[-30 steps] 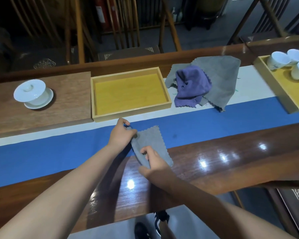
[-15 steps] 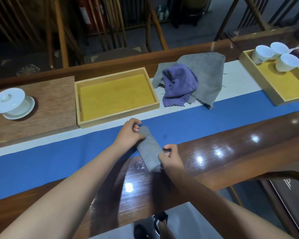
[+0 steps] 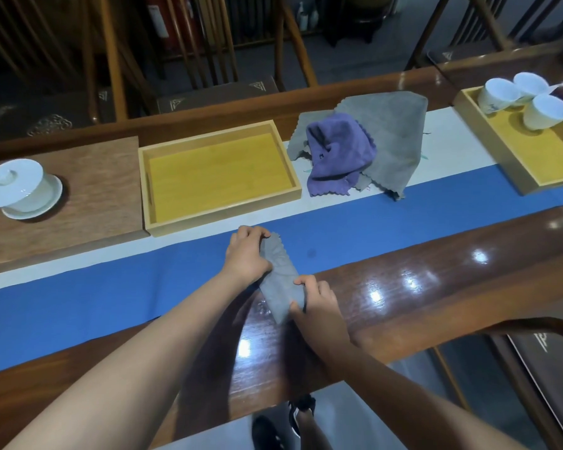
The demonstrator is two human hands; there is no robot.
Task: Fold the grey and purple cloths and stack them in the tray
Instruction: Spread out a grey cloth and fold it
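Hands (image 3: 281, 277) seemingly pinching folded grey cloth (image 3: 280, 280)

The small grey cloth (image 3: 281, 280), a spread square a second ago, is now a narrow strip running from eleven to five o'clock.

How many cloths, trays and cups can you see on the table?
Grey cloths: 2, the folded grey cloth held by both hands and the loose grey cloth
Purple cloth: 1
Yellow wooden trays: 2
White cups: 3
White lidded cup: 1
Total: 9
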